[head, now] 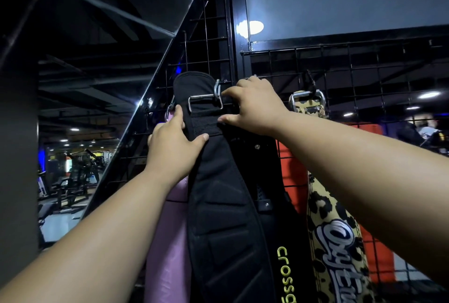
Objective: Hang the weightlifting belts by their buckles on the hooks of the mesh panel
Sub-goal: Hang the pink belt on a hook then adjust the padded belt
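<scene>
Gym floor (73,181): seen dimly past the panel's left edge, with exercise machines and ceiling lights. Pink belt (165,242): hung against the mesh panel (364,64) near its left edge, largely covered by the black belt; its top is hidden behind the left hand. Left hand (172,147): laid on the upper part of the black belt, the thumb stretched across the belt's face below the strap and the fingers wrapped round its left edge, so the belt is held. Black belt (218,217): hung down the panel just right of the pink belt, padded, with yellow lettering low on its right side; its rounded tip is folded up above the buckle. Buckle (206,101): a silver wire rectangle at the top of the black belt, shown lying against a silver hook (217,88) on the mesh; whether it is fully seated cannot be told. Right hand (252,106): set at the buckle's right end, fingertips pinching the wire, thumb pressed on the black strap below. Leopard-print belt (332,242): hung by its own metal buckle (307,101) from a black hook (309,81) further right on the panel, apart from both hands. Orange surface (364,137): seen through the mesh behind the belts.
</scene>
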